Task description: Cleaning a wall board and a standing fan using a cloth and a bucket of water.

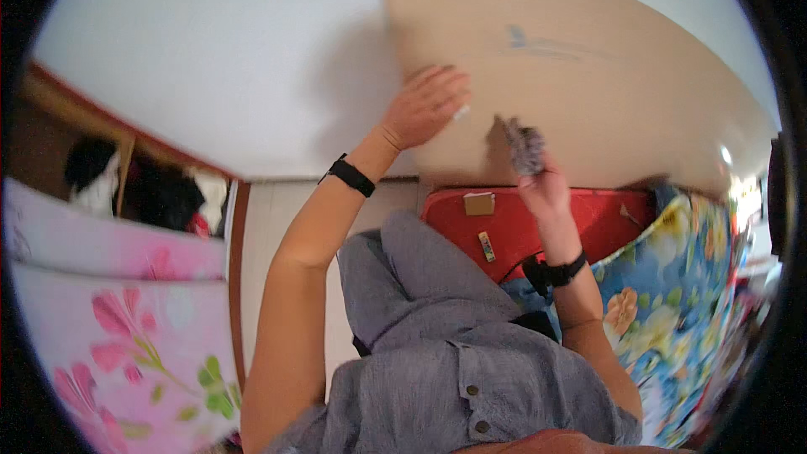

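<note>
My left hand [429,107] is raised in front of the left part of a tan board [567,88], back of the hand towards me, fingers blurred. A small white thing [462,113] sticks out between its thumb and fingers; what it is stays unclear. To the right and lower, my right hand [547,189] pinches a crumpled grey cloth [527,150] close to the board, where the cloth casts a shadow. Whether either hand touches the board is hard to tell. Bluish smudges [518,36] mark the board's upper part.
Below the board is a red surface [441,217] bearing a small tan box [479,204] and a small colourful stick-like item [486,246]. Blue flowered fabric [668,271] lies at right. A pink flowered curtain [126,340] hangs at left before shelves [50,120]. The wall [220,75] is white.
</note>
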Demonstrator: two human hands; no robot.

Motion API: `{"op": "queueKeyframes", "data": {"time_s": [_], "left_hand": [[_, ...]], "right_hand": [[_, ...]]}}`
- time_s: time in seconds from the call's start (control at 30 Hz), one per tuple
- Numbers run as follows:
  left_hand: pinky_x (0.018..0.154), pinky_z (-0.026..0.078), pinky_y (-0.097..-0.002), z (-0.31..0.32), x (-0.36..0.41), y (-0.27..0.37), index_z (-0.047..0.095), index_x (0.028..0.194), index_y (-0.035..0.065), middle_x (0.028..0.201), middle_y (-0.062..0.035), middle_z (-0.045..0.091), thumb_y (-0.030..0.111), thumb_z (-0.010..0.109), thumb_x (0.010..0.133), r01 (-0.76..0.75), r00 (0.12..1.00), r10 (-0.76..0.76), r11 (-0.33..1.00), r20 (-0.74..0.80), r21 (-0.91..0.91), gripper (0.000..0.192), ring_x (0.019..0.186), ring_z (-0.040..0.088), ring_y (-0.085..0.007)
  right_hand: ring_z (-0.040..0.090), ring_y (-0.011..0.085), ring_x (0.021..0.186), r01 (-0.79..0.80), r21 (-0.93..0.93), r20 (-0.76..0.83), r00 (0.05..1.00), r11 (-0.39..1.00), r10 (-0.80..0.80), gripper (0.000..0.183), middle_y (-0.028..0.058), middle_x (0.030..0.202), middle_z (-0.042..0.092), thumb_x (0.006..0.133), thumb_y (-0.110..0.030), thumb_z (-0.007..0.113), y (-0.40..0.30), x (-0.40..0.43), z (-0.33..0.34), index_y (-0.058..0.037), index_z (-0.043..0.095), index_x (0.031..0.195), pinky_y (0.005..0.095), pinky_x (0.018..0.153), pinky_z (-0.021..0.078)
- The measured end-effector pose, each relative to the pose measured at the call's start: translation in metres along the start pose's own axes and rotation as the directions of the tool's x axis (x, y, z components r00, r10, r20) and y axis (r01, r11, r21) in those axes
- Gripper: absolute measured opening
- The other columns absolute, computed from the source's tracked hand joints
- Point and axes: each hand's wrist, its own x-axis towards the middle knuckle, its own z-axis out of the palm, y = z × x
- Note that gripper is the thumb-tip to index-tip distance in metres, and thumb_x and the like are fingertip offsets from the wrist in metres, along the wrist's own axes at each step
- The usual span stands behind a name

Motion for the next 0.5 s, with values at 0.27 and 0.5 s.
{"op": "queueKeyframes", "data": {"time_s": [0.27,0.5], "left_hand": [[0.091,0.047,-0.0400,-0.110,-0.273,-0.007,0.054,0.116,0.0108,0.120,-0.0104,0.057,0.004,0.062,0.069,0.699,0.679,-0.684,0.714,0.267,0.048,0.048,0.111,0.055,-0.0297],[0.081,0.048,-0.0418,-0.207,-0.461,0.060,0.053,0.114,0.0074,0.104,-0.0143,0.059,0.011,0.052,0.086,0.948,-0.097,-0.960,-0.009,0.262,0.318,0.028,0.096,0.057,-0.0330]], "right_hand": [[0.049,0.0332,0.119,-0.319,-0.390,0.056,0.928,0.864,0.368,0.040,0.0179,0.129,0.051,0.094,-0.020,0.041,0.092,0.007,0.062,0.0020,0.047,0.127,0.0440,0.104,0.0387],[0.054,0.0301,0.113,-0.782,-0.514,-0.485,0.605,0.353,0.632,0.040,0.0159,0.123,0.056,0.095,-0.027,0.041,0.197,0.039,0.038,0.0013,0.052,0.121,0.0418,0.098,0.0431]]}}
